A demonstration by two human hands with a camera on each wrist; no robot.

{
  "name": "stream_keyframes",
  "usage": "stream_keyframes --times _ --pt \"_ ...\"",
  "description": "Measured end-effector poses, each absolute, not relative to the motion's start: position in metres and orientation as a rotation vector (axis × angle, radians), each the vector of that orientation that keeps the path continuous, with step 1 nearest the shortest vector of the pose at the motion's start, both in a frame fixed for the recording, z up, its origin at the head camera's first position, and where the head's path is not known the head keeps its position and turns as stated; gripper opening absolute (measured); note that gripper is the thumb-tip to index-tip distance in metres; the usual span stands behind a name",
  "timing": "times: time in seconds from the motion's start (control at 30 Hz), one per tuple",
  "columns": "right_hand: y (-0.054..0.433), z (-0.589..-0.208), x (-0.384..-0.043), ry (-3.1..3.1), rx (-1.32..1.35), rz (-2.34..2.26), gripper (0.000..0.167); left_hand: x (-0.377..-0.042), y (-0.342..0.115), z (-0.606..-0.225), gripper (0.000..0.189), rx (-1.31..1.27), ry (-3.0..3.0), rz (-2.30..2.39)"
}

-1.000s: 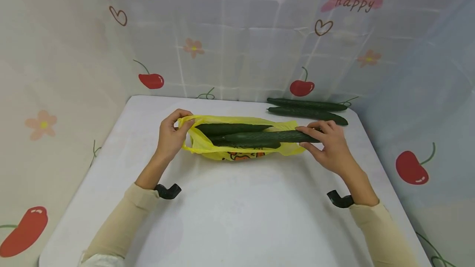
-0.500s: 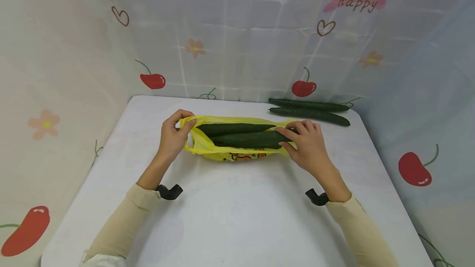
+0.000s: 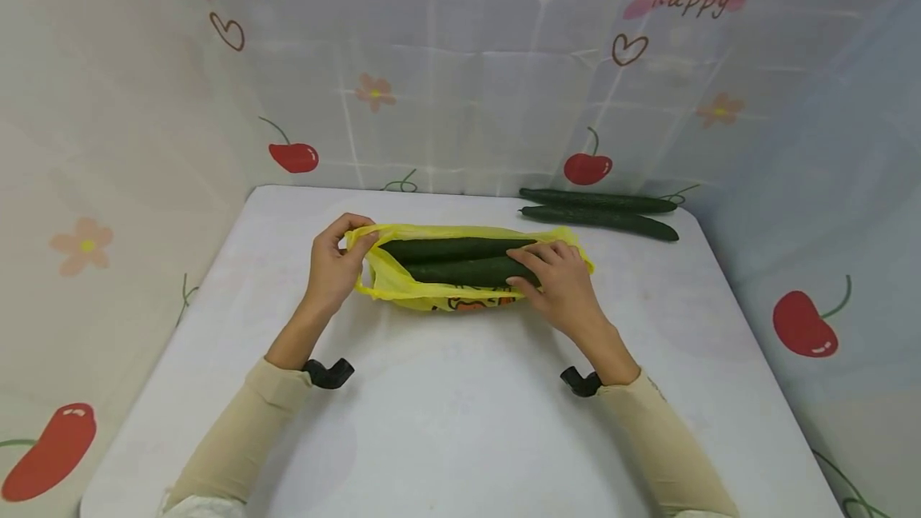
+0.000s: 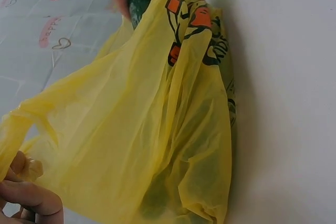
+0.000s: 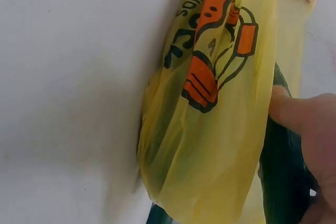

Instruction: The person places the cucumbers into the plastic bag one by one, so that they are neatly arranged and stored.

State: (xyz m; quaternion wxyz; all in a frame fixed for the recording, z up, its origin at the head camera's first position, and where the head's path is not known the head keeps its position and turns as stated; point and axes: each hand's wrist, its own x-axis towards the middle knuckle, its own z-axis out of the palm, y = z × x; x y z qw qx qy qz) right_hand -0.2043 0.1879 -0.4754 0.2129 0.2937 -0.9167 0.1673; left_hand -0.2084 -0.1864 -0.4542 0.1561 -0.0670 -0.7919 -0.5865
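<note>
A yellow plastic bag [image 3: 384, 282] with orange and black print lies on its side, its long mouth held spread. My left hand [image 3: 334, 262] pinches the bag's left end between thumb and fingers; the left wrist view shows the film [image 4: 121, 119] pulled taut toward it. Inside the mouth, two cucumbers show side by side, a rear one [image 3: 453, 249] and a front one [image 3: 460, 272]. My right hand [image 3: 564, 286] grips the front cucumber near its right end, thumb on the near side, as the right wrist view shows on the dark green cucumber [image 5: 283, 177]. The bag wall hides the cucumbers' undersides.
Two more cucumbers, a back one [image 3: 597, 201] and a nearer one [image 3: 597, 220], lie at the white table's [image 3: 460, 422] back right. A printed curtain [image 3: 468, 126] stands behind the table and along both sides. In the right wrist view, a dark green tip [image 5: 158, 216] shows below the bag.
My right hand has moved left, sliding the front cucumber deeper into the bag; its right end no longer sticks out past the mouth. My left hand has kept its place on the bag.
</note>
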Motion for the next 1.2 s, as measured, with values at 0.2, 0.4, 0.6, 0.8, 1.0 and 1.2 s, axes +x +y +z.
stream_keyframes --times 0.2,0.4,0.6,0.8,1.0,1.2 --pt "0.179 -0.476 -0.212 -2.713 0.867 0.517 0.048 -0.209 -0.186 -0.453 0.014 -0.185 -2.275 -1.669" --pt "0.171 -0.477 -0.226 -2.869 0.909 0.676 0.046 -0.207 -0.185 -0.452 0.014 -0.185 -2.283 -1.673" --pt "0.168 -0.482 -0.239 -2.862 0.926 0.792 0.042 -0.207 -0.186 -0.453 0.012 -0.198 -2.273 -1.668" --pt "0.166 -0.490 -0.248 -2.842 0.898 0.739 0.040 -0.209 -0.184 -0.454 0.015 -0.204 -2.251 -1.694" --pt "0.164 -0.491 -0.249 -2.866 0.789 0.696 0.040 -0.210 -0.185 -0.452 0.013 -0.204 -2.252 -1.692" --pt "0.163 -0.490 -0.246 -2.878 0.788 0.659 0.043 -0.209 -0.185 -0.453 0.014 -0.201 -2.248 -1.697"
